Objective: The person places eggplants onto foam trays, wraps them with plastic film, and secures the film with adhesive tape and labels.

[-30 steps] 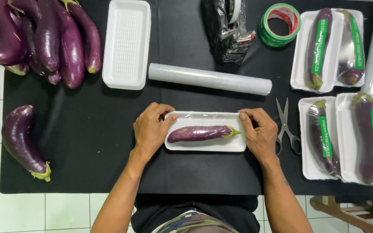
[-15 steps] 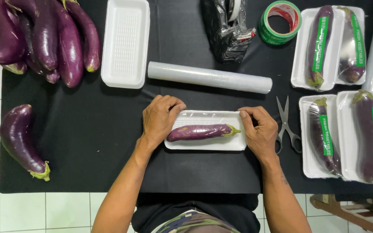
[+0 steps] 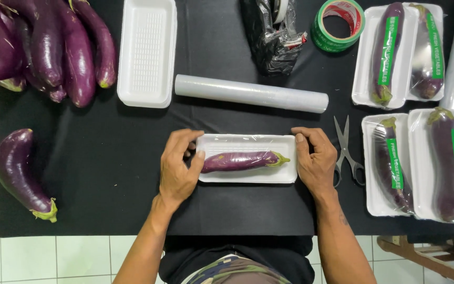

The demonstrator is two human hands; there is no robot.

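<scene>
In the head view, a white foam tray holding one purple eggplant under clear film is seen at the middle of the black table, just in front of the person. The left hand is laid against the tray's left end, its fingers bent over the rim and touching the film near the eggplant's blunt end. The right hand is pressed against the tray's right end, fingers curled down along the edge; the tray is thus gripped between both hands. The eggplant is laid lengthwise, stem toward the right hand. A roll of clear film is placed just beyond the tray, and scissors are found just beside the right hand. An empty foam tray is set farther back on the left, beside a pile of loose eggplants; a single eggplant is left apart near the left edge. Four wrapped trays with green labels are gathered on the right, with green tape and a black bag behind.
</scene>
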